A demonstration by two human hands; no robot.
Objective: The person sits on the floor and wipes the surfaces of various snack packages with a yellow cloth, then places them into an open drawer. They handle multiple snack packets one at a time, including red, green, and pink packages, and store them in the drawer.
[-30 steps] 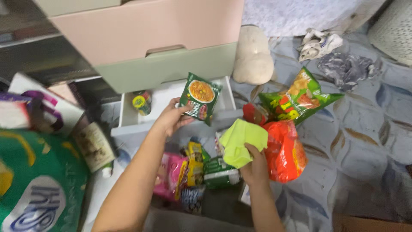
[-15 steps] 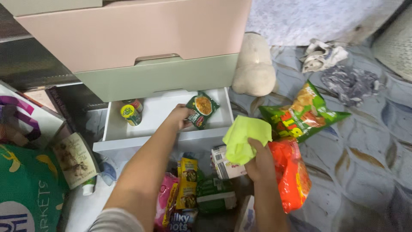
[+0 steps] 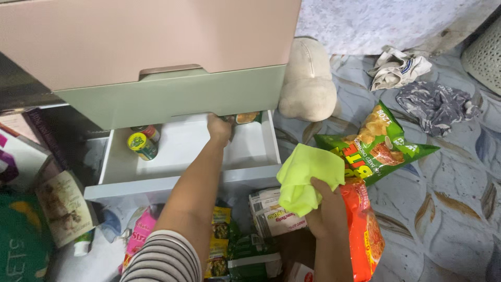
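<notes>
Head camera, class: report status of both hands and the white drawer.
Left hand deep in open white plastic drawer, on a small packet. Right hand gripping crumpled yellow-green cloth. Two cans at drawer's back left.

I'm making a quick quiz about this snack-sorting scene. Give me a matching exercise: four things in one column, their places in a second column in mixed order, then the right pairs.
Things:
1. yellow-green cloth
2. small round can
3. green chip bag
4. beige plush toy

Places:
A. on the floor, beside the drawer unit
B. inside the open white drawer, left side
C. held in the right hand
D. lying on the patterned floor, right of the cloth

Pairs: 1-C, 2-B, 3-D, 4-A
</notes>
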